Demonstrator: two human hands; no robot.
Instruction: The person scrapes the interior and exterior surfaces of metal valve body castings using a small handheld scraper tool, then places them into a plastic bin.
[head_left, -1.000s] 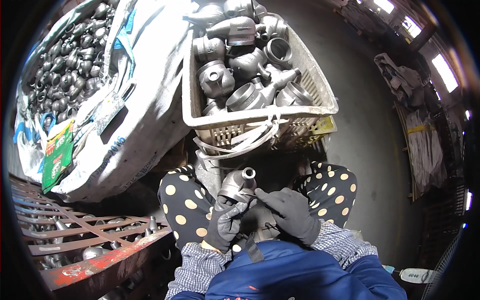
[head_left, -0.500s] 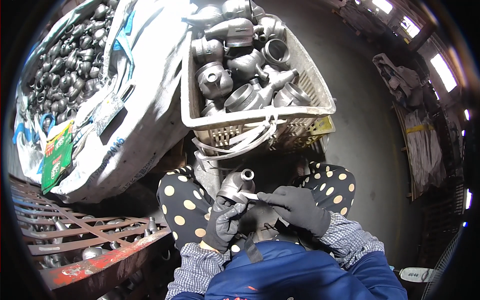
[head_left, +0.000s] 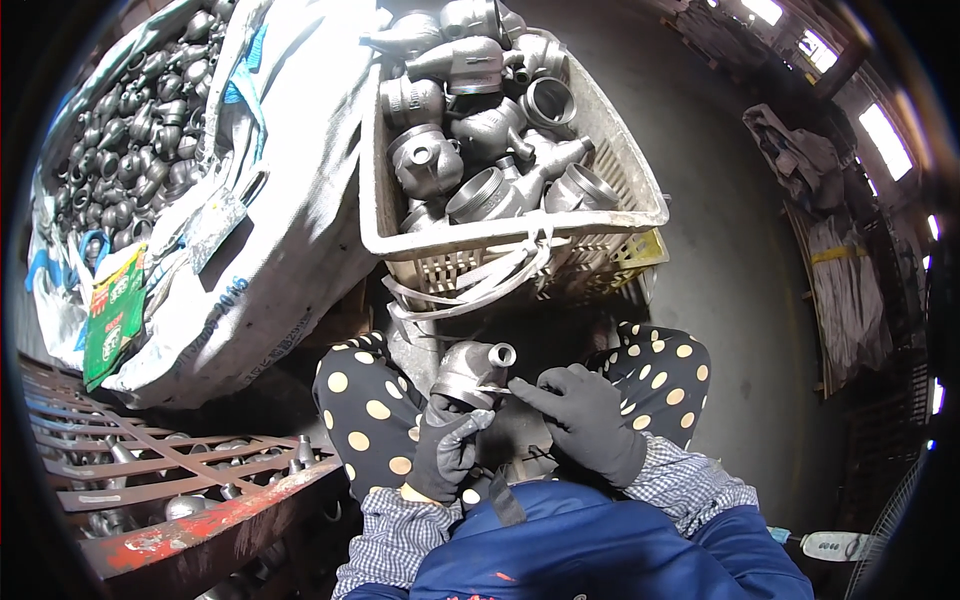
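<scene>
Between my knees, my gloved left hand [head_left: 442, 448] grips a grey metal casting [head_left: 468, 368], a rounded hollow body with a short pipe stub toward the upper right. My gloved right hand [head_left: 585, 418] is close on its right side, fingers pressed together around a thin, pale, flat tool [head_left: 492, 388]. That tool's tip lies against the casting's side below the stub; its other end is hidden in the glove, and its exact kind cannot be made out.
Ahead stands a dirty white plastic crate [head_left: 512, 236] piled with similar larger castings [head_left: 488, 130]. A big white woven sack [head_left: 290, 230] at left holds many small castings [head_left: 135, 140]. A rusty red metal frame [head_left: 215, 520] is at lower left. A fan [head_left: 880, 530] sits at lower right.
My right hand has shifted slightly left and turned, and less of the pale tool shows beside the casting. The casting has tilted a little, its stub moving right and down.
</scene>
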